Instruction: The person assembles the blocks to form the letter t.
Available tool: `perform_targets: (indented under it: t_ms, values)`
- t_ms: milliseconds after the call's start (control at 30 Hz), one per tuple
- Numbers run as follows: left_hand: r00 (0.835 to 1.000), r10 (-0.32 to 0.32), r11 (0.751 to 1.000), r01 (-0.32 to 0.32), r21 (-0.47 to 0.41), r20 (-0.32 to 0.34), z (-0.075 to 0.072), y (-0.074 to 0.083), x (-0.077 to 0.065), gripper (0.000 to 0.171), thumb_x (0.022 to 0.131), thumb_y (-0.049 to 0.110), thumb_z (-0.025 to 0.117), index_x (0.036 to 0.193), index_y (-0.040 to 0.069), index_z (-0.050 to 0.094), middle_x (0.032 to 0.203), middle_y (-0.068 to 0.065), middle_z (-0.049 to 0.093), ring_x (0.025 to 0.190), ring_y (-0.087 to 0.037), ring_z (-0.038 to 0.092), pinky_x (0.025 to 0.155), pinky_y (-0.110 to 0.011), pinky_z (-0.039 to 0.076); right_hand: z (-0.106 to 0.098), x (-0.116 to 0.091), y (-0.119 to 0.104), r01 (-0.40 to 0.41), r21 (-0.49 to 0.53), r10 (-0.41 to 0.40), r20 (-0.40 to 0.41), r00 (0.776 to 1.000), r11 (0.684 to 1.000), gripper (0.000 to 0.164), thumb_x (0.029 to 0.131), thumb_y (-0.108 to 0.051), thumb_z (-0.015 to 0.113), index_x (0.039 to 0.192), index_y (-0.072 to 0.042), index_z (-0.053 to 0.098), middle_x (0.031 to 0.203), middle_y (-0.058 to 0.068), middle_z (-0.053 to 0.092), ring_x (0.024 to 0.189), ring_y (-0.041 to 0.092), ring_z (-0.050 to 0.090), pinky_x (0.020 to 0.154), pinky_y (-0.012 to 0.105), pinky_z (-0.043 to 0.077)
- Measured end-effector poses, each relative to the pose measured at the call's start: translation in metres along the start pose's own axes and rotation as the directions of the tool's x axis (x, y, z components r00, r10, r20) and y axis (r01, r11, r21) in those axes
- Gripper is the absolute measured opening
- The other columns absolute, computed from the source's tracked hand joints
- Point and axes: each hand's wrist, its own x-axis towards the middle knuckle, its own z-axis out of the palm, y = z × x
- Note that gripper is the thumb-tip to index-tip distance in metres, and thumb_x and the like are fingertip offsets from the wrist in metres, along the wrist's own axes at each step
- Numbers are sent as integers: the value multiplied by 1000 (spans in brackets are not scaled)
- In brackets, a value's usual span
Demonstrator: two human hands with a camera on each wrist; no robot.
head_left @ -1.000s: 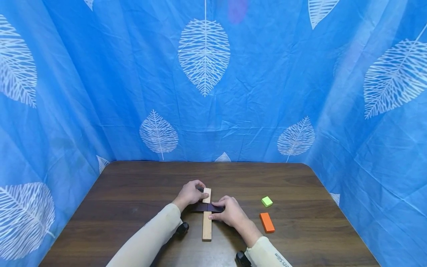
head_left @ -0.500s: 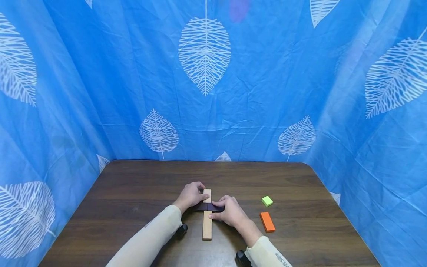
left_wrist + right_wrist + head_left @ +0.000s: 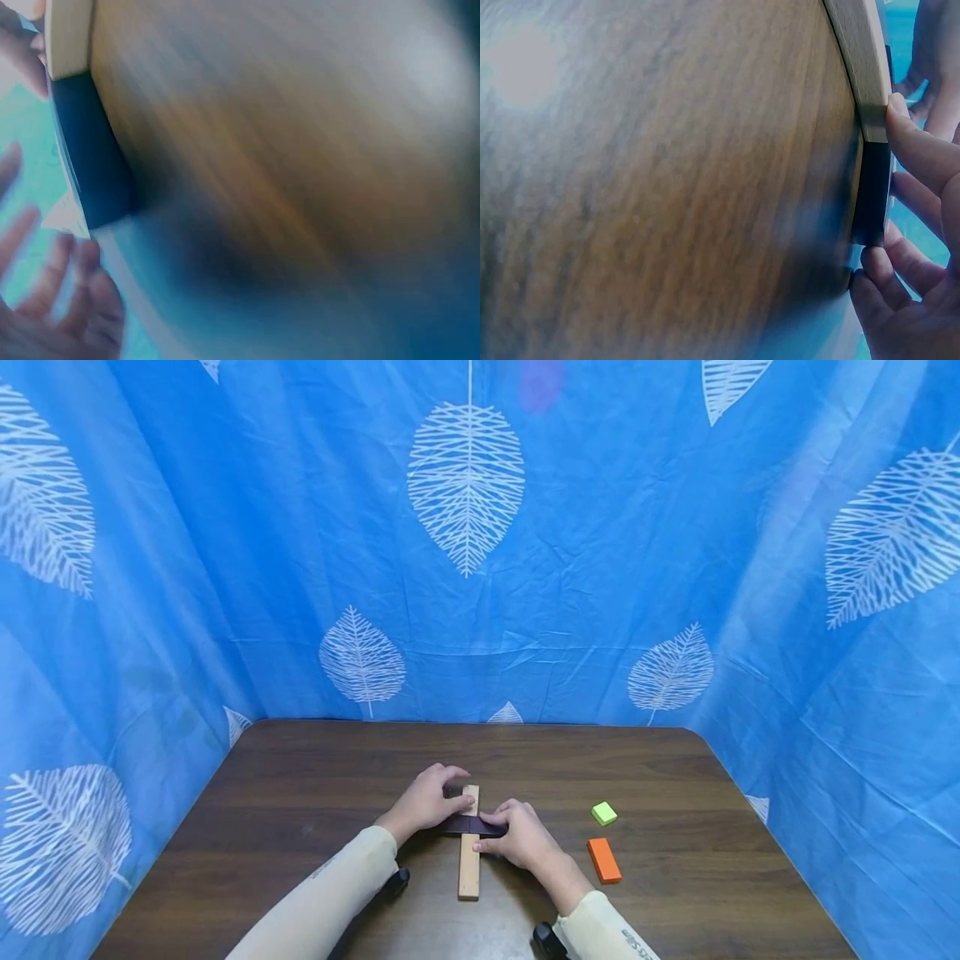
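Observation:
Four-armed cross of blocks lies mid-table: a near pale wooden block (image 3: pixel 468 872), a far pale wooden block (image 3: pixel 471 792), and dark blocks reaching left (image 3: pixel 454 825) and right (image 3: pixel 489 828). My right hand (image 3: pixel 522 837) holds the right dark block (image 3: pixel 871 195); its thumb touches the near pale block (image 3: pixel 864 60), while its other fingers curl about the dark one's end. Beside the far pale block, my left hand (image 3: pixel 426 799) has its fingers loosely spread, with the thumb close to that block. In the left wrist view, the left fingers (image 3: pixel 56 277) stand off the left dark block (image 3: pixel 90 154).
To the right on the brown wooden table (image 3: pixel 697 860) lie a small lime-green block (image 3: pixel 603 813) and an orange rectangular block (image 3: pixel 604 861). A blue curtain with white leaf prints (image 3: pixel 465 485) surrounds the table's back and sides.
My left hand has loosened from the far pale block, its fingers lifting and spreading as the wrist draws slightly left. The right hand and the blocks keep their places.

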Motion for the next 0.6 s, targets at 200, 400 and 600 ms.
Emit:
perform_targets:
  t_ms: [200,400,600]
  values:
    - [994,84,994,-87,58,67,-3,-6,-9,40,95,34,72,131,18,68,113,-2,63,110,-25,59,95,-52,45,-1,-1,0,10,-12,-9,2,1000,1000,51,77,-32,90,120,-10,75,106,3,61,100,26,51,87,44,46]
    - [995,74,993,-80,88,69,0,-5,-8,41,100,28,65,140,18,62,137,-6,59,124,-33,49,97,-58,35,-2,-1,-1,9,-18,-9,5,1000,1000,51,77,-33,89,121,-10,75,106,3,61,100,26,51,87,45,46]
    - [993,82,990,-92,105,90,0,-1,-3,45,98,28,67,140,13,61,140,-8,57,125,-33,47,95,-55,35,-1,0,1,12,-18,-12,0,1000,1000,52,77,-34,89,121,-11,75,106,3,61,101,26,52,87,45,46]
